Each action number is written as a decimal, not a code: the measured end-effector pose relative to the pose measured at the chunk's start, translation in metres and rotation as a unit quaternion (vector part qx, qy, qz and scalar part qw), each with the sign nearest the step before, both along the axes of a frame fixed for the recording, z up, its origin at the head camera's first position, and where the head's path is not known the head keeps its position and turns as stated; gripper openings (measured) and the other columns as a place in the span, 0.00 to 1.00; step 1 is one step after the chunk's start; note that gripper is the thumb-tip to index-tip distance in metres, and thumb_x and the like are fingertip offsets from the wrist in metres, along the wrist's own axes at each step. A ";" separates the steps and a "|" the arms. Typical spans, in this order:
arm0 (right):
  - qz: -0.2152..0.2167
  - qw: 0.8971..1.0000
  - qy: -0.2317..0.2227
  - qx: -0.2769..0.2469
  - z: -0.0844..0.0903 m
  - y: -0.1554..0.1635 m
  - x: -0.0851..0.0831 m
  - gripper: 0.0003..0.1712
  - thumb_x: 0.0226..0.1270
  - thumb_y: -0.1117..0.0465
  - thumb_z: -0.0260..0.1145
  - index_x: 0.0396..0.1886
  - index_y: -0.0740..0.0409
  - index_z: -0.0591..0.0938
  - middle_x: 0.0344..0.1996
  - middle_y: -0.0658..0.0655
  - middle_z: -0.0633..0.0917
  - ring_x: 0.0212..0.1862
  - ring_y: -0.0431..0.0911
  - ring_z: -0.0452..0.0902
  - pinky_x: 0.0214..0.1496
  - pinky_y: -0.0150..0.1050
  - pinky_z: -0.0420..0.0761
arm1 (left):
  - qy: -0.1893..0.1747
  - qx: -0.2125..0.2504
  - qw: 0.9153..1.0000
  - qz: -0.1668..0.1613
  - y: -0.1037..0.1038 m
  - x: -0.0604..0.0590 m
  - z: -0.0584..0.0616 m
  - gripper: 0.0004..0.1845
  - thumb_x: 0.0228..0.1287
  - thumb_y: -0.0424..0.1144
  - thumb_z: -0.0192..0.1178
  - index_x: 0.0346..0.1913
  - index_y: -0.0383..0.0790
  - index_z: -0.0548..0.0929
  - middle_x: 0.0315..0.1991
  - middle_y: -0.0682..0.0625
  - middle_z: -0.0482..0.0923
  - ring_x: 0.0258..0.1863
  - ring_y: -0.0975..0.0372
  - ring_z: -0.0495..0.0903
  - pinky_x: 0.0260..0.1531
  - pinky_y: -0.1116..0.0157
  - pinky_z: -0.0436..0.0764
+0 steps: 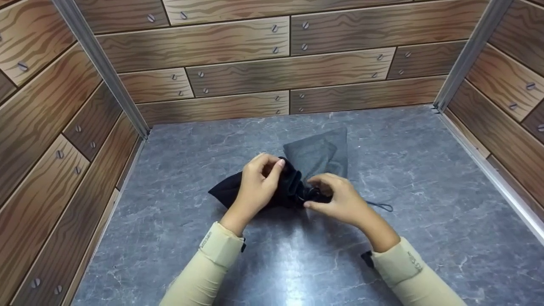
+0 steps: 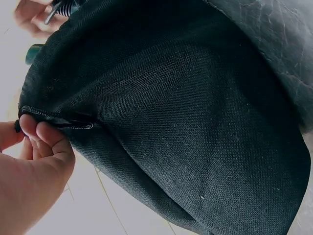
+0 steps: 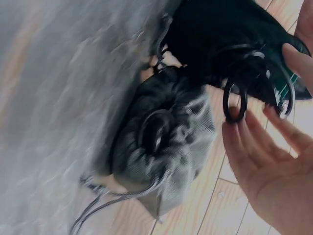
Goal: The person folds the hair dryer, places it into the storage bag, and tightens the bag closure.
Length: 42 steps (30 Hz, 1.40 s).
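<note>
A black fabric drawstring bag [image 1: 227, 190] lies on its side in the middle of the table, its mouth facing right. My left hand [image 1: 258, 180] pinches the gathered rim of that bag; in the left wrist view the fingers [image 2: 49, 137] hold its edge by a cord channel. At the mouth, my right hand [image 1: 338, 199] has thumb and fingers curved round a black coiled cable [image 3: 234, 100]. The loops show between fingertips and thumb in the right wrist view. How much of the cable sits inside the bag is hidden.
A grey drawstring bag [image 1: 316, 153] lies just behind the hands, its grey cord [image 1: 380, 206] trailing right. In the right wrist view a dark loop [image 3: 155, 129] shows in its gathered mouth. Wood-patterned walls [image 1: 238, 55] enclose the grey marbled table [image 1: 178, 170] at the back and sides.
</note>
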State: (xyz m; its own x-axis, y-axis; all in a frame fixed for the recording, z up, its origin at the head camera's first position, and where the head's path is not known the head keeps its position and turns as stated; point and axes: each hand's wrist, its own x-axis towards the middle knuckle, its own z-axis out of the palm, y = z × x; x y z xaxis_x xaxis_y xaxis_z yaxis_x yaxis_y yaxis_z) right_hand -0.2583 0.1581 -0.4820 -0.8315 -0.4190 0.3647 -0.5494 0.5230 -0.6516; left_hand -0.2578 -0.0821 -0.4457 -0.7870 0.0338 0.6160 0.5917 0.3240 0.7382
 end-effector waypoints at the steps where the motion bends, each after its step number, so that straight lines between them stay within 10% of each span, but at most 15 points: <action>1: 0.001 1.000 -0.004 0.011 -0.001 0.002 0.000 0.34 0.55 0.52 0.86 0.59 0.59 0.86 0.53 0.56 0.89 0.52 0.49 0.85 0.56 0.48 0.86 | 0.003 0.002 1.000 -0.001 0.000 0.000 0.000 0.06 0.74 0.33 0.67 0.36 0.36 0.89 0.29 0.46 0.83 0.30 0.60 0.76 0.33 0.62 0.77; 8: 0.029 0.998 0.023 0.041 -0.003 -0.001 0.001 0.29 0.61 0.53 0.83 0.59 0.60 0.87 0.55 0.57 0.90 0.59 0.52 0.86 0.64 0.53 0.84 | -0.006 -0.008 1.000 -0.011 0.003 0.001 0.003 0.07 0.76 0.35 0.65 0.37 0.36 0.88 0.31 0.47 0.82 0.30 0.60 0.77 0.34 0.64 0.78; 21: -0.013 0.991 0.135 -0.025 -0.006 -0.028 0.004 0.14 0.58 0.68 0.82 0.43 0.64 0.91 0.38 0.59 0.93 0.36 0.46 0.89 0.39 0.39 0.88 | -0.020 -0.017 0.999 -0.033 0.015 0.007 -0.002 0.07 0.77 0.36 0.64 0.38 0.39 0.88 0.33 0.50 0.82 0.30 0.63 0.78 0.32 0.68 0.78; 42: -0.133 0.980 0.104 -0.100 -0.003 -0.042 -0.004 0.19 0.48 0.67 0.87 0.29 0.60 0.81 0.25 0.54 0.81 0.30 0.43 0.77 0.35 0.34 0.78 | -0.002 -0.054 0.997 -0.054 0.016 0.013 0.002 0.07 0.78 0.35 0.62 0.40 0.37 0.86 0.35 0.50 0.81 0.34 0.63 0.76 0.35 0.66 0.77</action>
